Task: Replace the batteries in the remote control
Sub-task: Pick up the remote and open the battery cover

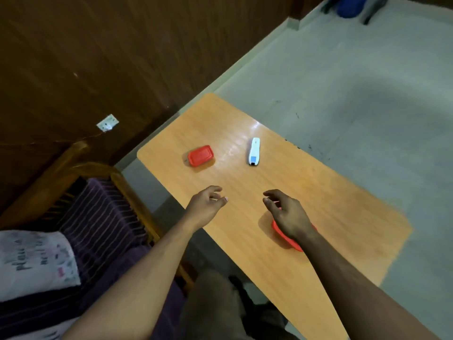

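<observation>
The job looks to be at its very start: nothing is picked up yet, and both hands hover over the worktop [318, 197] short of the things on it. On the left, the left hand [208, 204] hangs above the wood with fingers loosely curled, holding nothing; beyond it sits a closed red box [200, 155]. Farther right, the remote control [254, 151] lies flat toward the far side, white with a pale blue patch near its nearer end, well apart from both hands. The right hand [286, 214] is relaxed and empty too, poised over a second red container [290, 241]; whether it touches it I cannot tell. The next move likely calls for reaching forward to grip the remote and find its battery cover.
</observation>
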Tool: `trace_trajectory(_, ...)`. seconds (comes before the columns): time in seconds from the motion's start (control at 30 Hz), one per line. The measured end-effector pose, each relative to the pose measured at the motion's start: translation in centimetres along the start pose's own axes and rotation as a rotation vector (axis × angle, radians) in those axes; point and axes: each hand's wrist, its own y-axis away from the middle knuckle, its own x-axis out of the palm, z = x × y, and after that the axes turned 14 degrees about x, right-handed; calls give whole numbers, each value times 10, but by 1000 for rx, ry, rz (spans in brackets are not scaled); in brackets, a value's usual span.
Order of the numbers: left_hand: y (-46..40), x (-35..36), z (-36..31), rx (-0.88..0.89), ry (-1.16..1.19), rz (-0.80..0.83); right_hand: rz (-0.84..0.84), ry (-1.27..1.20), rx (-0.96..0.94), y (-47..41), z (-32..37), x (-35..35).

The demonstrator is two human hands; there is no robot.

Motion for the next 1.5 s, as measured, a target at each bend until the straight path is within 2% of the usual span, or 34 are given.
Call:
trace_trajectory(0.27, -89, -39, 23, 87, -32, 182, -155, -75, 144, -50, 28, 23)
trace_trajectory(0.47, -184, -62, 56, 159, -115, 418, -293, -111, 292, -107, 49, 60)
trace_trajectory(0.6, -228, -60, 72, 226, -155, 476, -321, -131, 337, -138, 46, 85)
trace_trajectory(0.83, -324, -4, 155, 407, -235, 388, -438, -128, 332, -267, -12, 138)
trace_trajectory(1.0, -399, 41, 210, 581, -284, 273, -689, 0, 291, -376, -40, 170)
trace_trajectory(1.1, -430, 58, 222, 664, -284, 191, -741, 56, 322, -416, -53, 175)
trace_trajectory(1.2, -449, 68, 230, 751, -280, 140, -715, 152, 347, -442, -65, 183)
trace_trajectory(1.33, -449, 74, 240, 831, -273, 129, -805, 170, 332, -455, -68, 193)
trace_trajectory(1.5, -410, 58, 257, 861, -213, 124, -857, 141, 350, -422, -53, 203)
